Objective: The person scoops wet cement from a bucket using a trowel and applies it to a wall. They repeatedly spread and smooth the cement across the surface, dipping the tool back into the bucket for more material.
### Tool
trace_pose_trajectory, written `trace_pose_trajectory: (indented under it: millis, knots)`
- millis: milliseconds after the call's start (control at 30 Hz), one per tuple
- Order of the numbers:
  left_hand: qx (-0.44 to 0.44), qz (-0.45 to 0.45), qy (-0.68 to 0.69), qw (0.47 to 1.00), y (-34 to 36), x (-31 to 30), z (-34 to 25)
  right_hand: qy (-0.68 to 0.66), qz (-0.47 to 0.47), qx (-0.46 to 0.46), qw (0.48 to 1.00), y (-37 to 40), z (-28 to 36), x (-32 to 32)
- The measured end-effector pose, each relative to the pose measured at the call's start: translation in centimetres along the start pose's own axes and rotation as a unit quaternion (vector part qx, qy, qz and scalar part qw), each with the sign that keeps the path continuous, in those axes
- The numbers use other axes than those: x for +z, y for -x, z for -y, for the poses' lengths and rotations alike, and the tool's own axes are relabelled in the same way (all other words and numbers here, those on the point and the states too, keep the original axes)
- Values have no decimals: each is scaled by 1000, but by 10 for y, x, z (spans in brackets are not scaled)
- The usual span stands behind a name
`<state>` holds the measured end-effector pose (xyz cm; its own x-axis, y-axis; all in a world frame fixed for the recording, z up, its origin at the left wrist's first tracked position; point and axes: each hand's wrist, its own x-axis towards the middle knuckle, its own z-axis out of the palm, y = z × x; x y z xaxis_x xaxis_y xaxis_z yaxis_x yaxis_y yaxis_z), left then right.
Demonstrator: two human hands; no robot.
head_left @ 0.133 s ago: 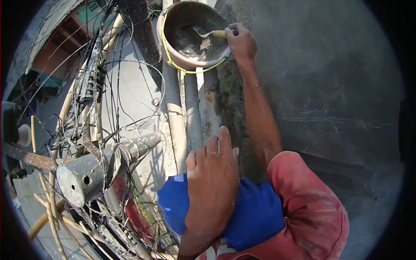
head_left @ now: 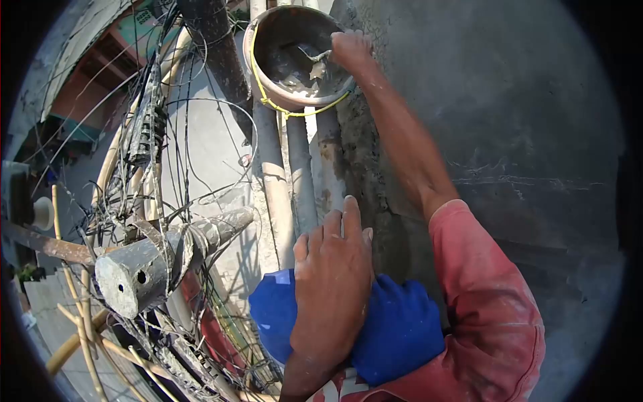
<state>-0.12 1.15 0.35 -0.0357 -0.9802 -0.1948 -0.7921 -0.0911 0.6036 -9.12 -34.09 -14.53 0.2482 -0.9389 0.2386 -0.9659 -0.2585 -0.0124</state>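
My right hand (head_left: 351,51) is closed around the handle of a trowel (head_left: 317,69) at the rim of a bucket (head_left: 305,106). The trowel's mortar-smeared blade is inside the bucket, and the hand hides most of its handle. Wet grey mortar (head_left: 295,82) lies at the bucket's bottom. A yellow rope (head_left: 287,114) hangs along the bucket's near side as a handle. My left hand (head_left: 333,275) rests palm down on the blue cloth (head_left: 402,328) over my leg, its fingers stretched out and holding nothing.
Pipes (head_left: 303,181) run beneath the bucket beside a grey cement wall (head_left: 495,120). On the left stand a concrete-filled pole end (head_left: 134,275), tangled wires (head_left: 157,127) and bamboo poles (head_left: 84,321). A roofed building (head_left: 100,60) lies far below.
My right hand has shifted left and slightly up, turning so its back covers the trowel's handle. My left hand stays on the blue cloth.
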Motion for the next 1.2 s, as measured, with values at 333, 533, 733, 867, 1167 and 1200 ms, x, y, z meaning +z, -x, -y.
trace_pose_trajectory:
  millis: [333,533,733,867,1167,1200]
  knots:
    - [10,26,13,1000,-3,-5,4,214,22,-243,946,-32,-13,37]
    - [-26,13,24,999,-7,-8,10,225,135,-146,954,-55,19,-39]
    - [-30,-2,30,999,-6,-12,14,186,75,-91,975,-52,13,-20]
    - [-35,-23,31,999,-3,-11,16,145,54,-110,982,-37,16,-9]
    - [-12,-18,27,999,-6,-8,17,7,171,47,984,-20,26,-15]
    - [-19,-8,25,999,-5,-9,18,5,174,49,984,-15,26,-17]
